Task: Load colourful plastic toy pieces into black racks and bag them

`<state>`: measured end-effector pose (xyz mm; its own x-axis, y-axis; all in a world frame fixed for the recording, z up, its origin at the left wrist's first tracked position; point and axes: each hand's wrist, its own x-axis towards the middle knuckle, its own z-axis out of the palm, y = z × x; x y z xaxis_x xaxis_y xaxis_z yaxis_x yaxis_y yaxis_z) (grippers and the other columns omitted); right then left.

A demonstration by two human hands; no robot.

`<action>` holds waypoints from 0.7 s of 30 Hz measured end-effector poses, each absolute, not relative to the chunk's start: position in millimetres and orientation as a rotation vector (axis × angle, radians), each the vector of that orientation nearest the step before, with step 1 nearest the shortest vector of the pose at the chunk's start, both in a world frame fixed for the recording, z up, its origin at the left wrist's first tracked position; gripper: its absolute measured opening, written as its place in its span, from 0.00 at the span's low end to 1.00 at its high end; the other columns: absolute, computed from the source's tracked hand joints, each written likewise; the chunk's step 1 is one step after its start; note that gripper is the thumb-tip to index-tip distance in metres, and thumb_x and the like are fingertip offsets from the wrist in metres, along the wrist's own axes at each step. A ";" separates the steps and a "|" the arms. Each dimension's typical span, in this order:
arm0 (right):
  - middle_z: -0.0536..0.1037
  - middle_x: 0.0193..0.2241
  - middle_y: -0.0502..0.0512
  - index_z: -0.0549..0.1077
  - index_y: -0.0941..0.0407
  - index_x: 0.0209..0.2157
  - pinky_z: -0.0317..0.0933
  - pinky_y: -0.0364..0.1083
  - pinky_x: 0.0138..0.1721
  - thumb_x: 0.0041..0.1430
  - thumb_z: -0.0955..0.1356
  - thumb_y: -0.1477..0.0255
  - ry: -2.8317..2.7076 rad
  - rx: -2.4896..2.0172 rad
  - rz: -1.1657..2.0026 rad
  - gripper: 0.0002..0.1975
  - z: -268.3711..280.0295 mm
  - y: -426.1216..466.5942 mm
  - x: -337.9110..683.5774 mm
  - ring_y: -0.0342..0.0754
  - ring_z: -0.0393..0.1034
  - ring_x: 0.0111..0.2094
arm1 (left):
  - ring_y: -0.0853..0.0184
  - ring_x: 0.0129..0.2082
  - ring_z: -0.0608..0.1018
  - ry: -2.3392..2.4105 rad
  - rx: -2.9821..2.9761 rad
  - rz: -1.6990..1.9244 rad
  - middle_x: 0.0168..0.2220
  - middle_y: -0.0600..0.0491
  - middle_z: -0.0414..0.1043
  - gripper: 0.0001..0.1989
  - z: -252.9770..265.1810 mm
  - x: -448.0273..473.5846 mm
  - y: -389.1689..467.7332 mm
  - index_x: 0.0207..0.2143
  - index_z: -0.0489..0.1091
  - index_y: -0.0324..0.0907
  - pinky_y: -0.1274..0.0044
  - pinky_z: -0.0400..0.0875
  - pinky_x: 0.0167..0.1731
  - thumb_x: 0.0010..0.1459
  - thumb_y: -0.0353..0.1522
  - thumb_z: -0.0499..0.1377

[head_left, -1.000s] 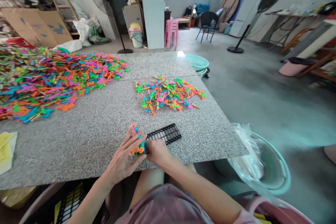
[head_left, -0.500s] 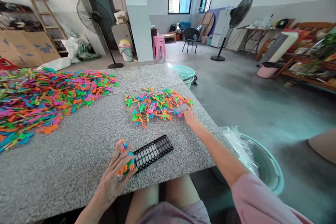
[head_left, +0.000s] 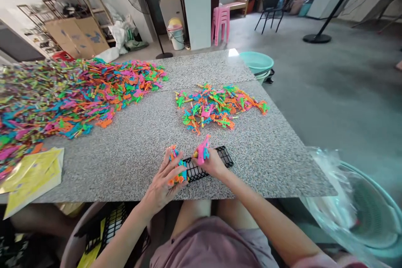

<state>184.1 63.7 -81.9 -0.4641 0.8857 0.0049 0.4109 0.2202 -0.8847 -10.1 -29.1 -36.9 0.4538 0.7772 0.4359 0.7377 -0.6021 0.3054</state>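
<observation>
The black grid tray (head_left: pixel 225 156) lies on the speckled table (head_left: pixel 138 163). At its left end, your left hand (head_left: pixel 163 180) grasps coloured pieces (head_left: pixel 181 179). Over its middle, your right hand (head_left: pixel 215 164) grips a pink-and-blue bunch (head_left: pixel 202 150). Beyond it lies the small pile (head_left: pixel 220 106).

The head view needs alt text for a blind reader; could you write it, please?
The right hand holds pink and blue pieces over a black rack on a table; the left hand partly covers others at the rack's left end. Beyond is a small colourful pile; left, a large pile.
</observation>
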 end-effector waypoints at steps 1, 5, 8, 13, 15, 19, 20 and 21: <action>0.79 0.32 0.51 0.73 0.56 0.34 0.63 0.41 0.37 0.53 0.69 0.77 -2.050 -1.137 1.161 0.06 -81.2 66.5 170.2 0.44 0.73 0.33 | 0.50 0.71 0.41 1.363 2.622 0.833 0.66 0.42 0.58 0.11 -36.3 -9.9 -29.8 0.50 0.66 0.41 0.50 0.55 0.64 0.65 0.29 0.57; 0.79 0.32 0.54 0.74 0.57 0.34 0.61 0.42 0.38 0.51 0.71 0.76 -2.412 -1.013 0.920 0.07 -78.7 81.0 148.7 0.48 0.72 0.35 | 0.48 0.71 0.39 1.356 2.619 0.821 0.68 0.42 0.54 0.12 -37.7 -9.2 -32.4 0.51 0.65 0.41 0.48 0.53 0.64 0.65 0.28 0.57; 0.79 0.34 0.58 0.75 0.59 0.37 0.61 0.43 0.38 0.54 0.70 0.75 -2.577 -0.977 0.784 0.08 -72.7 84.3 146.4 0.50 0.73 0.36 | 0.47 0.71 0.39 1.345 2.613 0.882 0.68 0.43 0.53 0.13 -41.4 -8.6 -31.6 0.51 0.65 0.42 0.47 0.55 0.63 0.64 0.28 0.57; 0.79 0.31 0.54 0.76 0.57 0.38 0.60 0.42 0.35 0.57 0.69 0.75 -2.696 -0.877 0.856 0.06 -64.5 84.9 142.7 0.48 0.73 0.33 | 0.48 0.71 0.43 1.299 2.682 0.819 0.61 0.47 0.66 0.16 -36.0 -11.2 -26.4 0.54 0.66 0.43 0.48 0.55 0.64 0.64 0.28 0.58; 0.80 0.32 0.51 0.76 0.56 0.38 0.61 0.40 0.36 0.54 0.71 0.77 -2.611 -0.856 0.952 0.08 -66.6 92.5 147.1 0.46 0.74 0.35 | 0.48 0.71 0.44 1.299 2.707 0.780 0.58 0.47 0.70 0.16 -32.1 -13.4 -26.8 0.54 0.66 0.43 0.50 0.56 0.64 0.64 0.30 0.58; 0.79 0.42 0.57 0.72 0.57 0.47 0.63 0.43 0.41 0.60 0.69 0.73 -2.268 -1.329 0.775 0.12 -67.2 124.3 155.0 0.46 0.75 0.38 | 0.49 0.71 0.43 1.363 2.709 0.829 0.57 0.46 0.71 0.15 -33.8 -16.1 -31.2 0.53 0.67 0.41 0.52 0.60 0.63 0.64 0.31 0.59; 0.78 0.44 0.60 0.70 0.58 0.49 0.64 0.44 0.42 0.63 0.67 0.73 -2.221 -1.475 0.655 0.12 -65.4 130.8 154.0 0.47 0.75 0.40 | 0.49 0.71 0.44 1.362 2.708 0.844 0.56 0.46 0.72 0.15 -35.6 -16.8 -32.1 0.52 0.67 0.42 0.51 0.60 0.63 0.64 0.31 0.59; 0.78 0.46 0.63 0.70 0.59 0.49 0.64 0.45 0.43 0.65 0.65 0.74 -2.214 -1.582 0.553 0.12 -63.3 134.6 151.6 0.49 0.75 0.42 | 0.50 0.71 0.45 1.360 2.704 0.849 0.56 0.46 0.72 0.15 -37.5 -18.1 -32.7 0.52 0.67 0.42 0.51 0.60 0.63 0.64 0.32 0.59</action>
